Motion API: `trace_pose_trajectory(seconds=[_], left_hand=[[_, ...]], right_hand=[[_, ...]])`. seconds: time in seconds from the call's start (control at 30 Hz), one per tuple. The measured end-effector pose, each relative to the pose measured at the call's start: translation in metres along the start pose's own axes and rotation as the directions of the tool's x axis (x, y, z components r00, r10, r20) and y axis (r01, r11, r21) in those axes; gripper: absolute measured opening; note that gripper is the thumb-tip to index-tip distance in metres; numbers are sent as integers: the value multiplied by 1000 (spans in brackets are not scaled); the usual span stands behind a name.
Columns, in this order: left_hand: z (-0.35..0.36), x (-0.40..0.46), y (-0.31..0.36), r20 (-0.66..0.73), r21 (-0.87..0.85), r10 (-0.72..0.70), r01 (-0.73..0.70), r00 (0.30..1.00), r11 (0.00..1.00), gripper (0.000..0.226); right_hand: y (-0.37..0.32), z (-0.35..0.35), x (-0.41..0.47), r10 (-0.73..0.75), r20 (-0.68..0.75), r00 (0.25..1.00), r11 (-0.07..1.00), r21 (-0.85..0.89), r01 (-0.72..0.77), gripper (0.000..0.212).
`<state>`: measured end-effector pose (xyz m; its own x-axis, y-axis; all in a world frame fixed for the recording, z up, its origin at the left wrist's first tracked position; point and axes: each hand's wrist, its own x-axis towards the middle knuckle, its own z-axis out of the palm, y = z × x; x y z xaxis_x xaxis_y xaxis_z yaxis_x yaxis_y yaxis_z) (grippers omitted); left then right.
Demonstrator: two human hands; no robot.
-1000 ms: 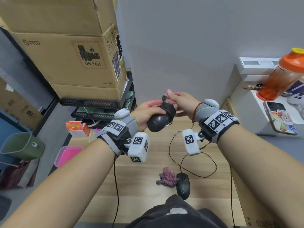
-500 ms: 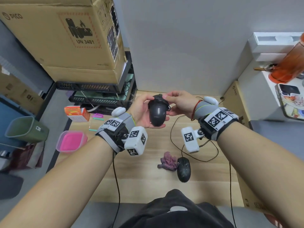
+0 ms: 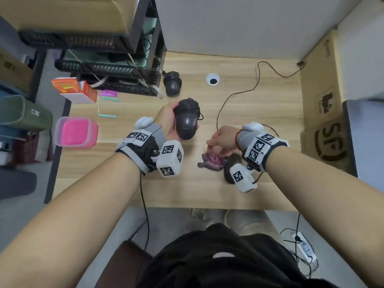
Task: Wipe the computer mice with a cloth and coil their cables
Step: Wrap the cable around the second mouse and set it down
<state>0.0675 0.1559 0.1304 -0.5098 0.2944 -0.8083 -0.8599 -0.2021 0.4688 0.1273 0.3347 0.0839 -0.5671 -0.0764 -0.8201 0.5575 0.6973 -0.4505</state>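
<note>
Left hand [image 3: 167, 119]: fingers curled around a black mouse [image 3: 186, 121], gripping it from its left side, palm against the body. The mouse is held clear of the wooden desk [image 3: 259, 104], narrow end toward the person. Its cable is wound in loops around the far end of the body, beyond the fingertips.

Right hand [image 3: 223, 138]: fingers pointed downward and drawn together over a purple cloth [image 3: 212, 160]. The fingertips are at the cloth's upper edge; whether they have closed on it cannot be determined, since the hand covers the contact. The cloth lies crumpled on the desk, directly below the fingers.

Just right of the cloth, touching or nearly touching it, a second black mouse [image 3: 230, 169] rests on the desk, partly hidden by the white tracker block on the right wrist. A black cable [image 3: 232, 96] runs loose across the desk beyond the right hand toward the far right corner.

Beyond the left fingers, a third black mouse [image 3: 172, 83] sits on the desk with cable wrapped round it, beside a black rack [image 3: 108, 69]. A round cable grommet [image 3: 213, 79] lies to its right.

Well left of the left hand: a pink lidded container [image 3: 75, 130] at the desk edge, an orange box [image 3: 73, 89] beyond it, and small coloured strips between.
</note>
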Motion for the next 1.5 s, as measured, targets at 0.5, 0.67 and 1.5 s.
trace_pose_trajectory(seconds=[0.5, 0.67, 1.5], left_hand=[[-3, 1, -1, 65, -37, 23, -20, 998, 999, 53], [11, -15, 20, 75, -23, 49, -47, 996, 999, 46], [79, -77, 99, 283, -228, 215, -153, 935, 962, 51]], right_hand=[[5, 16, 16, 30, -56, 998, 993, -111, -36, 25], [-29, -30, -21, -162, -280, 946, 760, 576, 300, 44], [-143, -86, -96, -543, -619, 567, 732, -19, 681, 19]])
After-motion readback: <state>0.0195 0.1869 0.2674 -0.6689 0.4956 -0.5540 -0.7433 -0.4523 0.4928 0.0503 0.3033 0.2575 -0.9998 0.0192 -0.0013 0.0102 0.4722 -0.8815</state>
